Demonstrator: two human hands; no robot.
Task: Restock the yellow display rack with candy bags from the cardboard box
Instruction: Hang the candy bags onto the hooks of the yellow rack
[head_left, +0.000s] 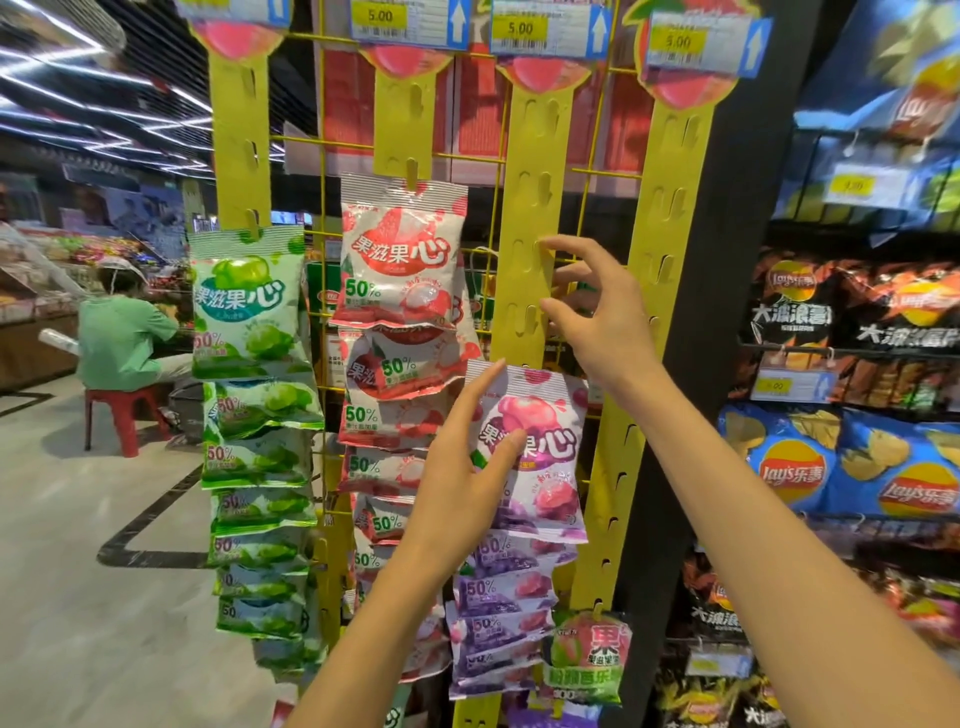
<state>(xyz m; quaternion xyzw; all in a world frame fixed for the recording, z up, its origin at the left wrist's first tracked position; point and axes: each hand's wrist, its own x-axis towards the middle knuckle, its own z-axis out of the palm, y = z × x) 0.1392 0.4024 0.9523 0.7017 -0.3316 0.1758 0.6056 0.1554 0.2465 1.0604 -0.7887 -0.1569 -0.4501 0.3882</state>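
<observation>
The yellow display rack carries hanging strips of candy bags: green bags on the left strip, red ones on the second, purple ones low on the third. My left hand holds a purple candy bag against the third strip, thumb on its front and index finger along its top left edge. Just above it, my right hand has curved fingers, with index tip and thumb tip touching the bare strip at its hooks. The cardboard box is not in view.
Shelves of chip bags fill the right side behind a black post. A fourth strip holds one pink-green bag near its bottom. A person in green sits on a red stool at the left, across an open floor.
</observation>
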